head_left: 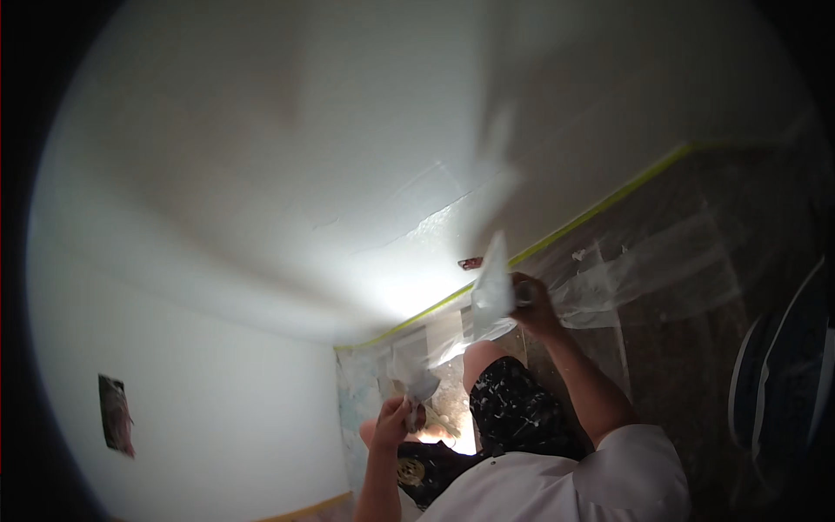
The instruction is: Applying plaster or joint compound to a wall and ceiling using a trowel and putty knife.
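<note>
My right hand (pixel 537 306) is closed round the handle of a broad drywall knife (pixel 492 291). Its pale blade stands up in front of the wall's lower edge, beside a small reddish cut-out (pixel 470 263). Lower and further left, my left hand (pixel 396 419) grips a second wide-bladed knife (pixel 410 374), its blade pointing away from me and slightly blurred. Above the knives, the white wall (pixel 287 165) carries a bright, rough patch of filler (pixel 432 223) with thin ridges around it. Exactly how much filler lies on either blade I cannot tell.
Yellow-green tape (pixel 609 202) follows the wall's bottom edge. Clear plastic sheeting (pixel 670 261) covers the floor on the right. Another wall with a dark rectangular opening (pixel 116 416) stands at left. A dark blue, white-edged object (pixel 783 374) lies far right. My knees are close under both hands.
</note>
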`<act>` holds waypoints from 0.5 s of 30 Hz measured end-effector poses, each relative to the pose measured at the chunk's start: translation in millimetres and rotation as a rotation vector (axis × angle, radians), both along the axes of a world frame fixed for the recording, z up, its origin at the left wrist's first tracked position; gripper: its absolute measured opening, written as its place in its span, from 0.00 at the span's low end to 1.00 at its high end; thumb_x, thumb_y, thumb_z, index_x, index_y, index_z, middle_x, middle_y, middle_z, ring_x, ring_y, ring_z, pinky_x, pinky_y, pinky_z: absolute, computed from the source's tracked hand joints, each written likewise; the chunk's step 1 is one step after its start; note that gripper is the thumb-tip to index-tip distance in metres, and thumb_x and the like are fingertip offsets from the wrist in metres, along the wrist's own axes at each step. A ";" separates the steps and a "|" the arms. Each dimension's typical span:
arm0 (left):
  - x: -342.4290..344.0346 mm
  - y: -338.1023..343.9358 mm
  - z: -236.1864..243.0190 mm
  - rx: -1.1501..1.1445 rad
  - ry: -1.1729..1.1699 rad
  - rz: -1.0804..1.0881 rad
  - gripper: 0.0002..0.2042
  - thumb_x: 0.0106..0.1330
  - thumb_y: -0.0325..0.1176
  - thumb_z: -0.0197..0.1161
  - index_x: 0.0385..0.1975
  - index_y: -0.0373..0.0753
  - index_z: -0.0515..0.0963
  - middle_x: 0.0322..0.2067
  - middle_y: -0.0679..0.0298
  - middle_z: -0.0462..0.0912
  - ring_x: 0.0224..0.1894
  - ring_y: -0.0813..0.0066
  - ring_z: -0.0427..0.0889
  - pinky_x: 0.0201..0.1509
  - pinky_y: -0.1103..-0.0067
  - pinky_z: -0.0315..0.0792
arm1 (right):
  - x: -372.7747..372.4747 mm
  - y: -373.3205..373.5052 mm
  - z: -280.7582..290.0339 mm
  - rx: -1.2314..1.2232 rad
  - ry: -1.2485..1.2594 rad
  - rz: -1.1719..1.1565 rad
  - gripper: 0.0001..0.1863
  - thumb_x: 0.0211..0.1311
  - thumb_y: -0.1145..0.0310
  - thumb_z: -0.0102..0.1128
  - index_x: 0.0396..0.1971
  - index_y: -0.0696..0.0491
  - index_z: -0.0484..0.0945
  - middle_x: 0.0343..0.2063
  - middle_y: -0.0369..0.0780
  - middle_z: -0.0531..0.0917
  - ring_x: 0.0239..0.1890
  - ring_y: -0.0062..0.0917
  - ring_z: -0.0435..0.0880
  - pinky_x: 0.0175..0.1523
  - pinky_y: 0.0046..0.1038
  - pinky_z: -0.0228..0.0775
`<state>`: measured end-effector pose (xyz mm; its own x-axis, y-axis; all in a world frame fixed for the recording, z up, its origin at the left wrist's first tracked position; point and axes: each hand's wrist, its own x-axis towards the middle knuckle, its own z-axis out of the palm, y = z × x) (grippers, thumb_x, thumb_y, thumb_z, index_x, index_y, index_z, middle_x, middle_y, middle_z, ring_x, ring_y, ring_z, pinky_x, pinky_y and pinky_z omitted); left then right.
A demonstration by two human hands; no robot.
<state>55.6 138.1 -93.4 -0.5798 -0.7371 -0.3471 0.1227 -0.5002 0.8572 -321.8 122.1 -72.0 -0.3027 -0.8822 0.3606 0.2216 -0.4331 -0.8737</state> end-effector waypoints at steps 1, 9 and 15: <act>-11.5 -4.3 7.1 -0.028 -0.003 -0.060 0.15 0.71 0.41 0.54 0.34 0.32 0.76 0.25 0.60 0.78 0.21 0.75 0.74 0.24 0.80 0.68 | -11.5 14.6 2.6 -0.006 0.008 0.000 0.09 0.52 0.73 0.69 0.32 0.54 0.77 0.30 0.30 0.79 0.34 0.13 0.77 0.40 0.20 0.72; -88.5 -31.9 3.6 -0.076 -0.011 -0.439 0.16 0.71 0.40 0.55 0.31 0.32 0.78 0.24 0.61 0.79 0.21 0.80 0.75 0.24 0.83 0.68 | -22.3 45.6 -4.8 0.008 -0.172 0.438 0.07 0.50 0.74 0.69 0.28 0.55 0.79 0.27 0.32 0.80 0.31 0.14 0.76 0.37 0.23 0.71; -65.4 -53.3 31.4 -0.134 0.214 -0.322 0.13 0.70 0.38 0.56 0.33 0.32 0.77 0.25 0.57 0.80 0.21 0.76 0.75 0.23 0.79 0.70 | 5.0 24.6 -30.0 0.331 0.132 0.443 0.09 0.48 0.77 0.71 0.24 0.52 0.77 0.25 0.30 0.80 0.32 0.13 0.78 0.36 0.20 0.71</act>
<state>-9.8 84.8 -62.0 -0.8367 -0.5371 -0.1070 0.1608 -0.4276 0.8895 -316.7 146.7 -102.0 0.1506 -0.9872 0.0531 0.1995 -0.0223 -0.9796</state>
